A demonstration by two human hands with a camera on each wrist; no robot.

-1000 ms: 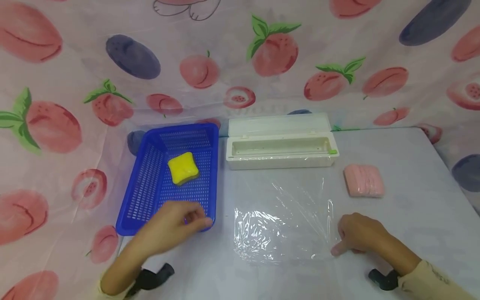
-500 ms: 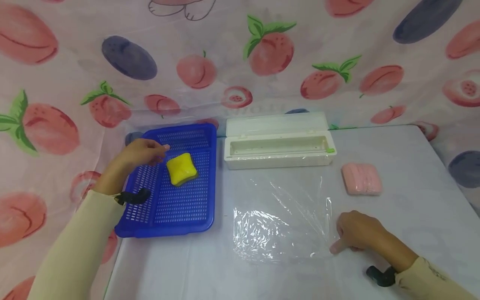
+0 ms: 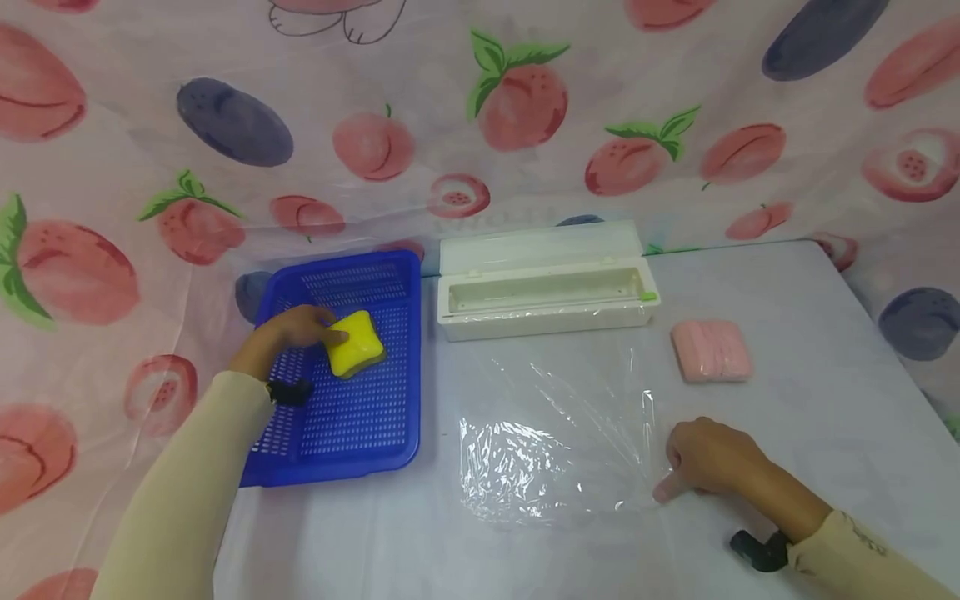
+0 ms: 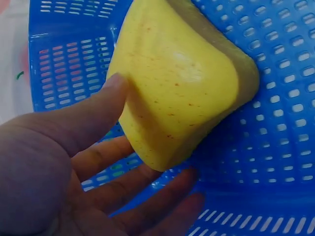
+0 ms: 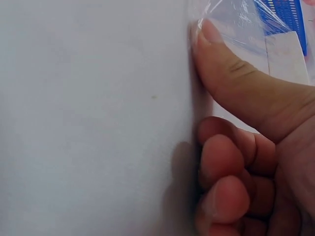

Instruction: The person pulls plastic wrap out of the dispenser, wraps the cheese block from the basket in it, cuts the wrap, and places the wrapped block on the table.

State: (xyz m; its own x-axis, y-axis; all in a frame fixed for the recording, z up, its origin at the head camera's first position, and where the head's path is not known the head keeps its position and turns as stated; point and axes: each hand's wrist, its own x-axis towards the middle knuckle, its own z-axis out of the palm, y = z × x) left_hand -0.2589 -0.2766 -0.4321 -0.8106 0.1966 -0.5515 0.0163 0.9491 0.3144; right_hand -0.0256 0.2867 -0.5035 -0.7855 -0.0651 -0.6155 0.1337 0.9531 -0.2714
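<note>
At left, the left hand [image 3: 298, 327] pinches a likely squashy sponge [image 3: 358, 343], best held mid-side; curled right hand [image 3: 708, 454] presses film [image 3: 517, 462].

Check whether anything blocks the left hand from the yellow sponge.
Nothing visible stands between them: the left hand reaches into the blue basket, and its thumb overlaps the near edge of the yellow sponge.

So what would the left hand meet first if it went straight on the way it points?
The yellow sponge in the blue basket; the left hand's thumb seems to touch it, though firmness of contact is unclear.
</note>
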